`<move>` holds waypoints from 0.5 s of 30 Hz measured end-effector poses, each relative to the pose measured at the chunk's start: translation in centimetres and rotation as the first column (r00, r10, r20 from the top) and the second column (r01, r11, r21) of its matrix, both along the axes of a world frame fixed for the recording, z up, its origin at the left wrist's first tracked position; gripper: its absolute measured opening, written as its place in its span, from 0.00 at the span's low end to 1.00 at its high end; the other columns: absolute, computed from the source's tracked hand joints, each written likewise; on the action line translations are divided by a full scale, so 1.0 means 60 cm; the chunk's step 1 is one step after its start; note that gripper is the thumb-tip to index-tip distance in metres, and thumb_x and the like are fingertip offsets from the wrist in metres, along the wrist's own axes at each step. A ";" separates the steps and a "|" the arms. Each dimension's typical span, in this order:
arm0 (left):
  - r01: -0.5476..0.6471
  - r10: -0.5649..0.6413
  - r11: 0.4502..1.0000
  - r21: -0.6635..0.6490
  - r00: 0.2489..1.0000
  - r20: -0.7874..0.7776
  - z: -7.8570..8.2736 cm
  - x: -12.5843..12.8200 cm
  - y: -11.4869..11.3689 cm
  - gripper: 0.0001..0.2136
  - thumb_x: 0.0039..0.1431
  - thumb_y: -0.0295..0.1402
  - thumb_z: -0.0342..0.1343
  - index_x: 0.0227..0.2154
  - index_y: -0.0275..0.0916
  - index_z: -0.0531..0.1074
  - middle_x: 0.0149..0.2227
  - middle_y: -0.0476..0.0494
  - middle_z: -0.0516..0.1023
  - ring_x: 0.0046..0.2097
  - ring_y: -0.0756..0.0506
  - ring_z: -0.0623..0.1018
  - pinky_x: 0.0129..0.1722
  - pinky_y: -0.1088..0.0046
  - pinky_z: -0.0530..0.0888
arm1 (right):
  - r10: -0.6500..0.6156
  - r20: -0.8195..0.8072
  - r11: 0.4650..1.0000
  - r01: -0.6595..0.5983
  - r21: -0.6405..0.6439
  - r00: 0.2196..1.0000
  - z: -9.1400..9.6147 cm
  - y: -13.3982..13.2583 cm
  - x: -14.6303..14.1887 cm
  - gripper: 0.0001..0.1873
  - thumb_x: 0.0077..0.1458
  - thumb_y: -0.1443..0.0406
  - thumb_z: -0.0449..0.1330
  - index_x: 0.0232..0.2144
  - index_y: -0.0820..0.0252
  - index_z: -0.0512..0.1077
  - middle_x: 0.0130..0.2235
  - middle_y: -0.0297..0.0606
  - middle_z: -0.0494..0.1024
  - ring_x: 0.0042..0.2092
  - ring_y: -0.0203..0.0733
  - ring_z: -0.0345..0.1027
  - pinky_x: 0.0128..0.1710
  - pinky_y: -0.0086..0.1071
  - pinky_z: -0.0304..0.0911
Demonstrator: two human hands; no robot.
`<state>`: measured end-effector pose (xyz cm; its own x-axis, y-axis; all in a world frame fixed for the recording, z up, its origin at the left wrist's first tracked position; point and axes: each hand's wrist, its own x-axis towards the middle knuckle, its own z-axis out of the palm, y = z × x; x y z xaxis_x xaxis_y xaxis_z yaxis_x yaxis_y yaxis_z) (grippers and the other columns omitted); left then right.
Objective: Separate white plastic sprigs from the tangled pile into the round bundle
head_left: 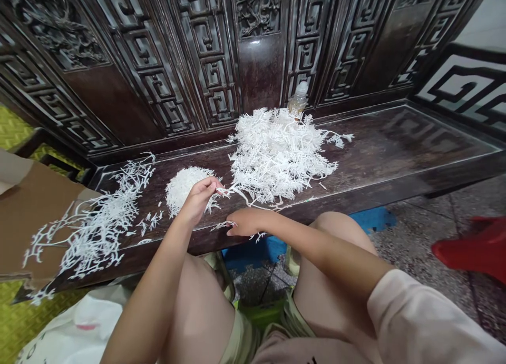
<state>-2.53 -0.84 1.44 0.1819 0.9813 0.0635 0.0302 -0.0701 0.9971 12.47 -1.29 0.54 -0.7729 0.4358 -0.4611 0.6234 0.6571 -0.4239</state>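
Left hand (pixel 200 199): your fingertips pinch a white sprig (pixel 223 192).
Right hand (pixel 248 222): you clasp white twigs (pixel 226 224), fingers curled.

"What is the person wearing up top?"

"A dusty pink shirt (pixel 312 348); it has small dark marks at the bottom edge of the view; its loose right sleeve (pixel 419 306) looks paler and ends above the elbow; the left hand (pixel 200 198) and right hand (pixel 248 222) are bare."

"And below?"

"Pale olive shorts (pixel 242 335); bare knees (pixel 336 229); khaki-coloured shoes (pixel 292 262), perhaps slippers, mostly hidden."
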 end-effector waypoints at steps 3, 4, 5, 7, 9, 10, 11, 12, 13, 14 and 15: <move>-0.021 0.021 1.000 -0.006 1.000 0.002 0.000 0.002 -0.001 0.10 0.47 0.40 0.51 0.22 0.37 0.67 0.23 0.46 0.67 0.28 0.50 0.68 0.34 0.71 0.66 | -0.006 0.001 1.000 0.006 -0.024 1.000 -0.002 -0.001 0.002 0.19 0.50 0.58 0.48 0.36 0.65 0.70 0.38 0.47 0.73 0.37 0.47 0.67 0.31 0.32 0.57; -0.041 0.041 0.999 -0.006 0.999 0.006 -0.001 0.001 0.002 0.10 0.47 0.40 0.51 0.21 0.37 0.66 0.23 0.46 0.67 0.28 0.50 0.68 0.33 0.71 0.67 | -0.010 -0.008 1.000 0.010 -0.028 1.000 -0.005 -0.003 0.002 0.18 0.50 0.58 0.49 0.36 0.65 0.70 0.37 0.48 0.73 0.37 0.47 0.67 0.32 0.33 0.57; -0.076 0.076 0.997 -0.007 0.997 0.016 -0.004 -0.001 0.007 0.10 0.47 0.39 0.51 0.21 0.37 0.66 0.23 0.47 0.67 0.28 0.50 0.68 0.33 0.71 0.67 | -0.026 -0.042 1.000 0.025 -0.014 0.999 -0.009 -0.005 0.001 0.18 0.50 0.58 0.50 0.35 0.66 0.69 0.37 0.48 0.73 0.38 0.47 0.66 0.33 0.34 0.58; -0.198 0.198 0.980 -0.015 0.979 0.054 -0.009 -0.012 0.019 0.08 0.46 0.37 0.51 0.21 0.37 0.65 0.22 0.47 0.68 0.28 0.50 0.69 0.32 0.72 0.67 | -0.114 -0.220 0.989 0.133 0.072 0.969 -0.014 -0.011 -0.002 0.17 0.49 0.60 0.51 0.38 0.66 0.68 0.40 0.48 0.71 0.41 0.47 0.64 0.38 0.35 0.57; -0.371 0.371 0.928 -0.024 0.921 0.116 -0.014 -0.032 0.031 0.06 0.44 0.35 0.51 0.22 0.38 0.64 0.23 0.48 0.68 0.28 0.51 0.70 0.31 0.74 0.66 | -0.218 -0.499 0.931 0.333 0.151 0.838 -0.012 -0.014 -0.005 0.17 0.51 0.64 0.48 0.43 0.66 0.64 0.44 0.47 0.68 0.46 0.44 0.61 0.44 0.34 0.55; -0.457 0.455 0.889 -0.029 0.876 0.156 -0.015 -0.047 0.035 0.05 0.44 0.34 0.50 0.22 0.38 0.63 0.24 0.49 0.68 0.29 0.51 0.70 0.31 0.74 0.66 | -0.249 -0.629 0.885 0.437 0.161 0.736 -0.007 -0.015 -0.005 0.18 0.52 0.66 0.46 0.45 0.65 0.62 0.46 0.47 0.67 0.48 0.42 0.59 0.46 0.33 0.54; -0.536 0.532 0.843 -0.040 0.821 0.205 -0.015 -0.064 0.038 0.04 0.44 0.33 0.49 0.23 0.39 0.63 0.24 0.49 0.69 0.30 0.51 0.71 0.31 0.75 0.66 | -0.260 -0.731 0.838 0.524 0.153 0.631 0.000 -0.014 -0.004 0.18 0.53 0.68 0.44 0.47 0.64 0.61 0.47 0.46 0.65 0.49 0.41 0.57 0.48 0.33 0.52; -0.603 0.597 0.795 -0.063 0.760 0.255 -0.014 -0.083 0.038 0.03 0.45 0.33 0.48 0.24 0.39 0.63 0.25 0.49 0.69 0.31 0.51 0.71 0.31 0.75 0.66 | -0.257 -0.800 0.798 0.586 0.140 0.542 0.007 -0.011 -0.001 0.19 0.54 0.68 0.43 0.48 0.63 0.60 0.48 0.46 0.64 0.51 0.40 0.55 0.49 0.33 0.51; -0.657 0.652 0.747 -0.100 0.696 0.301 -0.011 -0.105 0.037 0.03 0.46 0.32 0.47 0.24 0.40 0.63 0.26 0.48 0.70 0.32 0.51 0.71 0.31 0.74 0.66 | -0.244 -0.847 0.761 0.635 0.134 0.472 0.015 -0.006 0.002 0.18 0.53 0.68 0.43 0.47 0.63 0.60 0.48 0.46 0.64 0.51 0.41 0.54 0.50 0.34 0.50; -0.700 0.701 0.699 -0.148 0.630 0.334 -0.005 -0.129 0.035 0.03 0.47 0.31 0.46 0.25 0.40 0.63 0.26 0.48 0.70 0.32 0.51 0.72 0.31 0.74 0.67 | -0.227 -0.875 0.735 0.665 0.133 0.426 0.021 0.001 0.007 0.18 0.53 0.68 0.44 0.47 0.63 0.61 0.48 0.46 0.64 0.51 0.42 0.54 0.51 0.35 0.49; -0.734 0.748 0.649 -0.201 0.566 0.348 0.004 -0.156 0.032 0.03 0.48 0.30 0.45 0.26 0.40 0.63 0.26 0.47 0.71 0.33 0.51 0.72 0.31 0.75 0.67 | -0.209 -0.885 0.733 0.666 0.141 0.417 0.024 0.009 0.012 0.17 0.52 0.68 0.45 0.45 0.63 0.62 0.46 0.46 0.65 0.50 0.42 0.55 0.50 0.36 0.50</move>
<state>-11.89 1.06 1.69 -0.6411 0.7637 -0.0760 -0.3068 -0.1642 0.9375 13.20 -0.74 1.97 -0.3175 0.7793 0.5403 0.4354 0.6260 -0.6470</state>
